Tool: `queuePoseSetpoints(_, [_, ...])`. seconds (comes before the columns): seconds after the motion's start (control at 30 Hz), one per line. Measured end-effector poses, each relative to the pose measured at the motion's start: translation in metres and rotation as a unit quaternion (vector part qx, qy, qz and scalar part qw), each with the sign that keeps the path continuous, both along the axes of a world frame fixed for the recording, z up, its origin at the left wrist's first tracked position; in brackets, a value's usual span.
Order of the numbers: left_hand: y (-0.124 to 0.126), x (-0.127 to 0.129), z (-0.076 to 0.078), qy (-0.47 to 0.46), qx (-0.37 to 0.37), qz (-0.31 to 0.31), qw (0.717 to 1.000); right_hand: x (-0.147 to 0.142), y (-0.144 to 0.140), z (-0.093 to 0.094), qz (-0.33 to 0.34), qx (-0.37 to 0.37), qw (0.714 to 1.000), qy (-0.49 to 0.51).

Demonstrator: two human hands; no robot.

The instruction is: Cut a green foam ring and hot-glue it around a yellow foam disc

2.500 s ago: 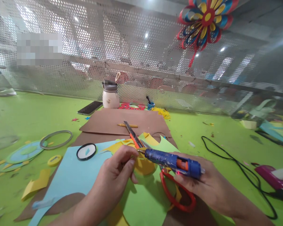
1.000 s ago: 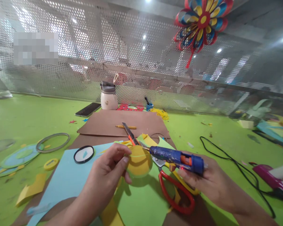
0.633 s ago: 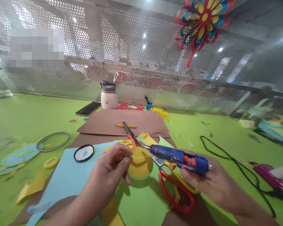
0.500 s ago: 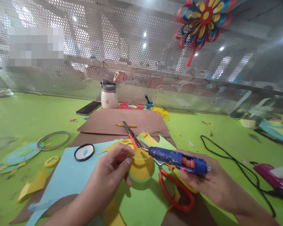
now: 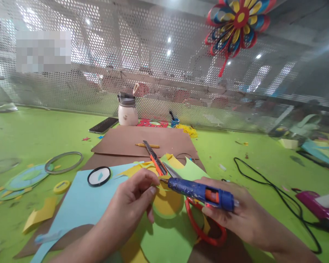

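My right hand (image 5: 244, 210) is wrapped round a blue hot glue gun (image 5: 190, 188), its nozzle pointing left. The metal tip is at the fingertips of my left hand (image 5: 133, 201), close to the upper edge of a yellow paper circle (image 5: 168, 201) with a green rim. My left thumb and fingers pinch that circle at its left edge; the exact grip is partly hidden. Below it lies green paper (image 5: 167, 241). Red-handled scissors (image 5: 220, 237) lie under the glue gun, partly covered. An orange utility knife (image 5: 156, 160) rests just beyond.
Light blue paper (image 5: 79, 197) and brown card (image 5: 142, 135) cover the middle of the green table. A black-rimmed ring (image 5: 99, 176), a grey hoop (image 5: 63, 163) and a yellow tape roll (image 5: 61, 187) lie left. A black cable (image 5: 265, 180) loops right. A jar (image 5: 127, 113) stands behind.
The glue gun has moved a little left and down, bringing its nozzle to my left fingertips. My left hand keeps its pinch, with the circle slightly lower.
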State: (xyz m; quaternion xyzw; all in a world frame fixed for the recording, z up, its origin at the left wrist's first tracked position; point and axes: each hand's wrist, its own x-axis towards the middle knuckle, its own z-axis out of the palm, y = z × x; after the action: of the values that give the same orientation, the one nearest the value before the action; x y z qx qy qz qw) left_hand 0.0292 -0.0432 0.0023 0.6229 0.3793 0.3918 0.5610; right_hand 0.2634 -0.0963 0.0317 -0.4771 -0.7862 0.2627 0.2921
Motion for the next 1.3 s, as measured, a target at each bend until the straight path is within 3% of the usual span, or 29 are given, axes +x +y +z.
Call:
queuePoseSetpoints(1.1, [0.002, -0.002, 0.002, -0.014, -0.021, 0.033, 0.999, 0.011, -0.001, -0.005, -0.037, -0.009, 0.999, 0.034])
queuePoseSetpoints(1.3, [0.000, 0.001, 0.009, -0.017, -0.031, 0.039, 0.999, 0.004, -0.001, -0.003, -0.019, 0.003, 1.000, 0.014])
